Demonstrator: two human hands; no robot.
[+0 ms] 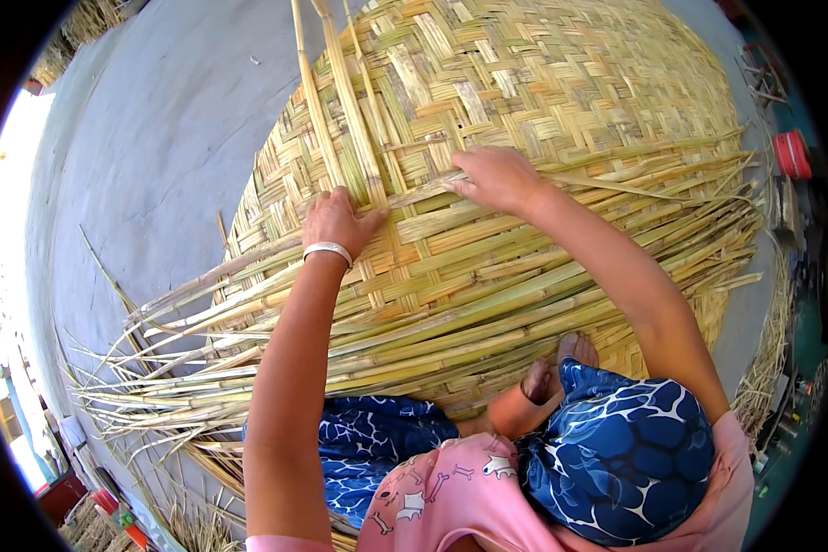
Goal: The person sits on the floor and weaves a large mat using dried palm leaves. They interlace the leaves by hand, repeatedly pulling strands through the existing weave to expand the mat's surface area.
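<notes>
A large mat [524,101] woven from yellow-green split reeds spreads in front of me. My left hand [337,224] lies on it with the thumb apart, beside the foot of several long strips [350,101] that stand out of the weave toward the top edge. Its fingertips touch the strips there. Further right, my right hand [499,179] is closed, thumb and fingers pinching a flat reed strip [420,194] that runs crosswise between my hands. Part of that strip is hidden beneath the right hand.
Many loose reed strips [451,322] lie crosswise over the near part of the mat, their ends sticking out left. My bare feet [575,350] are on the mat. Grey concrete floor [175,147] surrounds it. A red object [791,155] stands at the far right.
</notes>
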